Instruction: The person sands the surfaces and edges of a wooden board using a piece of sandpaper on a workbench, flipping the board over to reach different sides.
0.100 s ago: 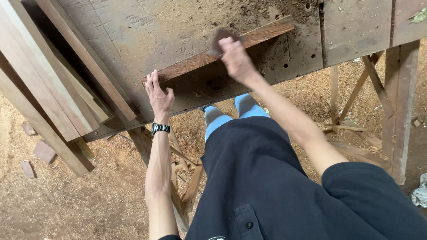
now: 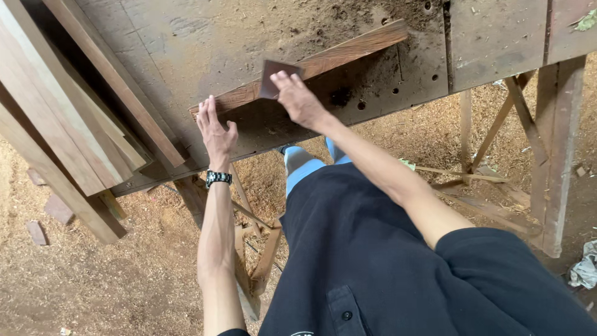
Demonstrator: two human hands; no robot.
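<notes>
- Right now the left hand point(image 2: 216, 130) is lying flat and open, fingers stretched out, pressing on the near end of a long wooden strip point(image 2: 323, 62) without gripping it.
- The strip is lying at a slant across a worn, stained workbench point(image 2: 186, 37), its far end pointing up and to the right.
- The right hand point(image 2: 300, 99) is pinching a small dark brown sheet of sandpaper point(image 2: 273, 78) between fingertips and thumb, holding it against the strip just beside the left hand.
- A dark wristwatch point(image 2: 218, 178) is sitting on the left wrist.
- Several pale planks point(image 2: 68, 124) are leaning at the bench's left side.
- Sawdust point(image 2: 112, 274) is covering the ground below.
</notes>
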